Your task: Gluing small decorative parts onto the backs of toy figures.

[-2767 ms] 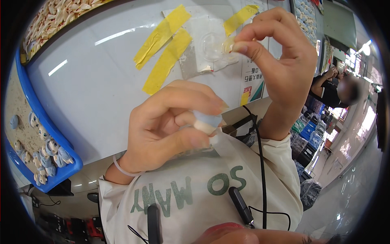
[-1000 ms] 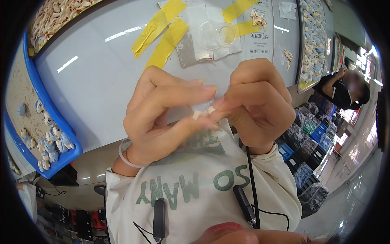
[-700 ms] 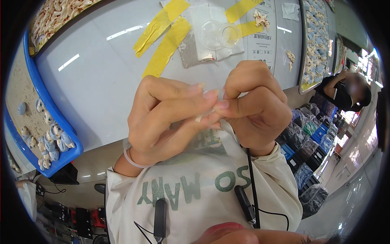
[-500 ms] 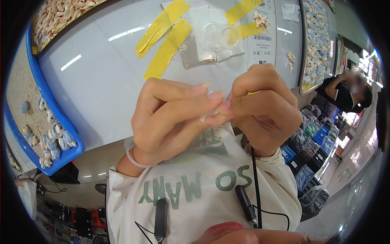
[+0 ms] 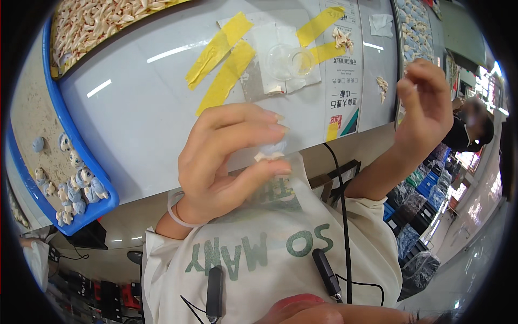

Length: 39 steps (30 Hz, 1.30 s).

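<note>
My left hand [image 5: 226, 156] pinches a small pale-blue and cream figure piece [image 5: 270, 152] between thumb and fingertips, above my shirt near the table's front edge. The fingers partly cover its shape. My right hand [image 5: 426, 102] is out at the right, beside a tray of blue and cream pieces [image 5: 414, 32]. Its fingers are loosely bent and apart, and I see nothing between them.
A blue tray [image 5: 108, 191] at the left holds several finished-looking blue and cream heads. Behind it sits a container of cream pieces [image 5: 102, 27]. Yellow tape [image 5: 221, 51], a clear round dish [image 5: 280, 60] and cream scraps [image 5: 342, 39] lie on the table. A person [image 5: 475, 127] is at the far right.
My right hand has let go of the small piece and moved right to the tray there. My left hand keeps the piece, which now shows more between its fingers.
</note>
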Motion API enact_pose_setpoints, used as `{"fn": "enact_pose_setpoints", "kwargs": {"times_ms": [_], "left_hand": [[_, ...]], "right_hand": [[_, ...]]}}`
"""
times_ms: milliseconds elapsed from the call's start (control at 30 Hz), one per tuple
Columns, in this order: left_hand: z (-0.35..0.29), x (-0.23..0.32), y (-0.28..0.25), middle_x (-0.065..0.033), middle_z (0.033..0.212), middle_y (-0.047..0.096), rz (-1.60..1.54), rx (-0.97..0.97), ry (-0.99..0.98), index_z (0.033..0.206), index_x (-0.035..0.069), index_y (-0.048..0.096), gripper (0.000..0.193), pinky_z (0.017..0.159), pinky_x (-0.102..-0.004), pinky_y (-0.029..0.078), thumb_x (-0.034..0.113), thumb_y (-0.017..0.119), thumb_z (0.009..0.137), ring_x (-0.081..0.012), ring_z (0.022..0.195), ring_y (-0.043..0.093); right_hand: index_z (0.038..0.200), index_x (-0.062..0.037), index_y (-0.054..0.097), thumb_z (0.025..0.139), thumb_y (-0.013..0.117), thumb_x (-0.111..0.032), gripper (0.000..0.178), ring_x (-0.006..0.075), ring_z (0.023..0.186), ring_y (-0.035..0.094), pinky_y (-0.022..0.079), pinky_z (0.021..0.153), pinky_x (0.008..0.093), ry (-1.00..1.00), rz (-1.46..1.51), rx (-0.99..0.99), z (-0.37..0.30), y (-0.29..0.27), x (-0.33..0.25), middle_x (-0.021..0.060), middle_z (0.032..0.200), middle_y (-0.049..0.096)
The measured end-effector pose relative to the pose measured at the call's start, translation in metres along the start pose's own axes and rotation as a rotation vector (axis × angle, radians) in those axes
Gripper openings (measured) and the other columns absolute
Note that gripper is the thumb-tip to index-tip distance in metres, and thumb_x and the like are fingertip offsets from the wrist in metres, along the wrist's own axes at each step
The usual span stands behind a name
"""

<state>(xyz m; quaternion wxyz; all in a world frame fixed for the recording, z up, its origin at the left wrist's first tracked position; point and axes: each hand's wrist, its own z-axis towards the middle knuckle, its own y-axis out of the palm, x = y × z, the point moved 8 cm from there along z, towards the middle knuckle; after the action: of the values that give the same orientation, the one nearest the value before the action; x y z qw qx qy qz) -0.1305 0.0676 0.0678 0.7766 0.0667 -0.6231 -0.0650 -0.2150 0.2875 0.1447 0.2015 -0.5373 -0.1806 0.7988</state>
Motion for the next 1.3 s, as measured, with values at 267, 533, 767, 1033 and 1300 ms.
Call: {"fn": "enact_pose_setpoints", "kwargs": {"times_ms": [267, 533, 767, 1033, 1300], "left_hand": [[0.0, -0.011, -0.001, -0.014, 0.099, 0.053, -0.306, 0.067, -0.068, 0.105, 0.001, 0.048, 0.047, 0.073, -0.0261, 0.047, -0.002, 0.072, 0.065, -0.0223, 0.092, 0.056], [0.005, -0.003, -0.005, -0.0122, 0.097, 0.055, -0.045, 0.014, -0.018, 0.094, -0.001, 0.057, 0.034, 0.079, -0.0303, 0.044, -0.002, 0.071, 0.063, -0.0217, 0.09, 0.055], [0.004, -0.005, -0.003, -0.0134, 0.098, 0.051, -0.031, -0.037, 0.013, 0.094, 0.0, 0.053, 0.034, 0.082, -0.0345, 0.045, 0.001, 0.071, 0.065, -0.0242, 0.091, 0.055], [0.004, -0.01, -0.005, -0.0123, 0.102, 0.053, -0.268, 0.045, -0.099, 0.102, -0.002, 0.053, 0.038, 0.08, -0.0302, 0.043, -0.007, 0.066, 0.067, -0.0207, 0.092, 0.055], [0.002, -0.017, -0.009, -0.0122, 0.101, 0.052, -0.389, 0.041, -0.159, 0.104, 0.001, 0.051, 0.039, 0.075, -0.0303, 0.046, 0.012, 0.067, 0.07, -0.0211, 0.09, 0.054]], "right_hand": [[0.077, -0.0027, 0.062, 0.066, 0.065, -0.009, 0.013, 0.0107, 0.064, 0.048, 0.035, 0.057, 0.0219, 0.086, -0.442, -0.249, 0.012, 0.025, 0.031, 0.0008, 0.074, 0.059], [0.079, -0.0024, 0.063, 0.067, 0.066, -0.009, 0.014, 0.0112, 0.058, 0.049, 0.038, 0.055, 0.0228, 0.146, -0.43, -0.253, 0.011, 0.041, 0.047, 0.0034, 0.07, 0.059], [0.081, -0.0013, 0.062, 0.071, 0.063, -0.006, 0.01, 0.0087, 0.06, 0.051, 0.04, 0.057, 0.0212, 0.115, -0.431, -0.241, 0.01, 0.033, 0.042, 0.0035, 0.073, 0.062], [0.092, 0.0059, 0.054, 0.078, 0.057, 0.002, 0.014, 0.0123, 0.066, 0.057, 0.046, 0.063, 0.0215, 0.229, 0.244, -0.118, -0.012, 0.013, 0.025, 0.0126, 0.081, 0.06], [0.094, 0.0028, 0.054, 0.078, 0.055, 0.003, 0.016, 0.0174, 0.069, 0.055, 0.044, 0.06, 0.0249, 0.09, 0.612, -0.054, -0.022, 0.021, 0.016, 0.0136, 0.081, 0.058]]}}
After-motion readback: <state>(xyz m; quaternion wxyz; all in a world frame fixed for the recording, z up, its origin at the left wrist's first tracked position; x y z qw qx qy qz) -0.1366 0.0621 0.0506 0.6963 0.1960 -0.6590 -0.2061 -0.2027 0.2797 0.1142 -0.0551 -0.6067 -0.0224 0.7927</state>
